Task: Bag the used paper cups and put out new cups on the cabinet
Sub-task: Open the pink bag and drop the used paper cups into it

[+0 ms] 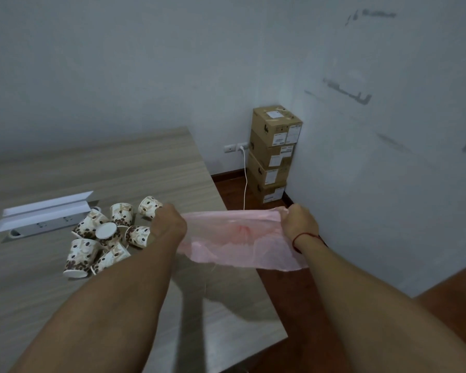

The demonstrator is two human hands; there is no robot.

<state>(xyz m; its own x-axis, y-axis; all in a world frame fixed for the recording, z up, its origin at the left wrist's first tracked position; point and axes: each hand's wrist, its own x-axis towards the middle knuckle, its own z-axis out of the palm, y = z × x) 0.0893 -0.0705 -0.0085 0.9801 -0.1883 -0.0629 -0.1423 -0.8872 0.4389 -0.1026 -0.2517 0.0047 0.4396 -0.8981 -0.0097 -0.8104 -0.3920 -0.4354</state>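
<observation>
At frame centre, the left hand (168,224) and right hand (299,224) each grip the pink bag (234,238), stretching its mouth; next, load the used cups (108,232) from the bench (119,162).

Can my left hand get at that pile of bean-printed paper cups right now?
Probably not yet: the left hand grips one edge of the thin pink plastic bag, so it is busy. The bean-printed paper cups lie just beside it on the light wooden table, nothing between.
</observation>
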